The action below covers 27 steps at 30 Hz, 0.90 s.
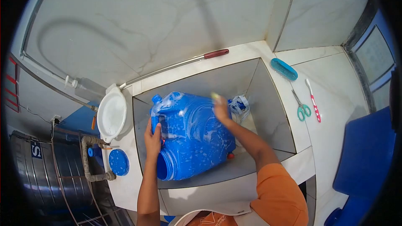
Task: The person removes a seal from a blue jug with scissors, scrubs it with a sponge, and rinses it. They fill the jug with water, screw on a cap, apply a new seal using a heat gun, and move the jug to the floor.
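A big blue plastic jerrycan (197, 127) lies tilted in the grey tiled sink (274, 121), streaked with white suds. Its wide open mouth faces the lower left. My left hand (153, 139) is closed round the handle at its left side. On the far right side of the can, my right hand (222, 111) is closed on a small yellow-green sponge (215, 96), slightly blurred. Beyond that hand, a crumpled clear and blue plastic bag (240, 105) rests in the sink. A round blue lid (119, 162) with suds on it sits on the left ledge.
On the right ledge lie a blue brush (284, 69), green-handled scissors (303, 111) and a pink-white toothbrush (313, 102). A red-handled metal rod (216, 54) runs along the back ledge. At left stand a white basin (112, 115), a pipe (86, 155) and a metal tank (50, 180).
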Each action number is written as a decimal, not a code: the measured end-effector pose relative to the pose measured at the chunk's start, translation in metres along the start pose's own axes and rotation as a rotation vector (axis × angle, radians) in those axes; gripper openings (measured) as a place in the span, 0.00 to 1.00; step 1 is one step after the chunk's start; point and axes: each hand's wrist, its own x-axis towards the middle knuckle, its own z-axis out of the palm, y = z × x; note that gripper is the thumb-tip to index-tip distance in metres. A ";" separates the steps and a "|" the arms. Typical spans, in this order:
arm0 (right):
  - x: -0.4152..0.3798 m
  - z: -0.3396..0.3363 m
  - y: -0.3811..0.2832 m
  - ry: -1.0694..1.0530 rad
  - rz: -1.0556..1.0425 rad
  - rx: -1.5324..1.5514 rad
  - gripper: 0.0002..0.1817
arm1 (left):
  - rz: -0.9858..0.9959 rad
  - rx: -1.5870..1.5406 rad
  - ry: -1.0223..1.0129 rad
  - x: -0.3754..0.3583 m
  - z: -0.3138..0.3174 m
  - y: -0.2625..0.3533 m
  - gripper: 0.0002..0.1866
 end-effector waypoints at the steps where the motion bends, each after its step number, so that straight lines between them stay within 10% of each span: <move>1: -0.010 -0.003 0.062 0.003 0.230 0.123 0.15 | 0.001 -0.004 0.004 0.001 -0.001 -0.004 0.23; 4: -0.104 -0.016 0.065 -0.059 0.731 -0.160 0.28 | 0.026 0.001 0.051 0.010 -0.004 -0.015 0.23; 13: -0.056 -0.065 -0.174 -0.304 -0.985 -0.213 0.19 | 0.317 0.206 0.102 0.012 0.033 0.021 0.24; 17: -0.051 -0.055 -0.195 -0.695 -0.659 -0.314 0.11 | 0.351 0.463 -0.019 0.000 0.051 0.058 0.24; 21: -0.100 -0.083 -0.196 -0.577 -0.698 -0.359 0.14 | 0.382 0.322 -0.045 0.010 0.055 0.058 0.29; 23: -0.140 -0.089 -0.183 -0.116 -0.541 -0.078 0.22 | 0.270 0.323 -0.026 0.024 0.058 0.043 0.31; 27: -0.143 -0.129 -0.200 -0.235 -0.490 -0.067 0.30 | -0.027 -0.193 0.043 0.038 0.073 0.011 0.29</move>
